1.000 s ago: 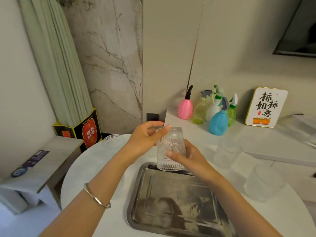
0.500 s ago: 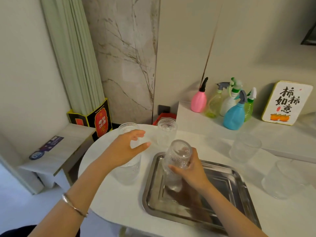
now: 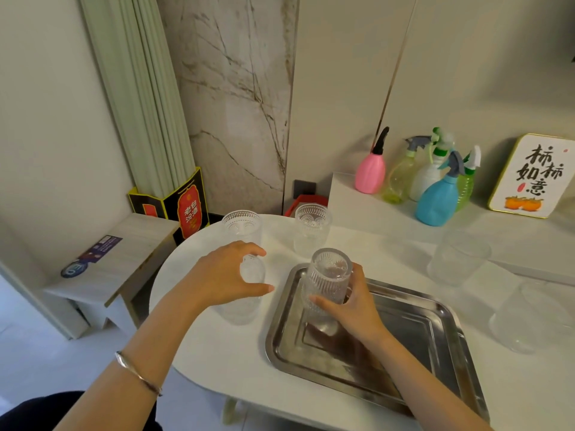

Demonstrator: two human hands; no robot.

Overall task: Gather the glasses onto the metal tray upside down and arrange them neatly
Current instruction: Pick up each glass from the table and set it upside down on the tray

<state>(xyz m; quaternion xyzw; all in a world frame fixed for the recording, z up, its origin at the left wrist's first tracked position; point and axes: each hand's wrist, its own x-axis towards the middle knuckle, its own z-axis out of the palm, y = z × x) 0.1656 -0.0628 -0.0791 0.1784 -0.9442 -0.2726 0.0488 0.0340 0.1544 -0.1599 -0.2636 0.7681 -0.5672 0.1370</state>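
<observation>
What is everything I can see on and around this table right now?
Patterned glasses: five, clear; one inverted on the tray, one under the left hand, two upright at the far edge, another at right.
Plain glass: one, clear, far right.
Metal tray: one, silver, on the table.
Table: one, white.
Spray bottles: five, pink, blue, others greenish, on the ledge.
Left hand: over a glass.
Right hand: gripping the inverted glass.

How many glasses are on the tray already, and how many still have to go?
Just one so far: the right hand is setting an upside-down patterned glass in the metal tray's far left corner. The left hand is closing around a glass on the white table. Left over: two patterned glasses at the back and two plain ones on the right, all upright.
</observation>
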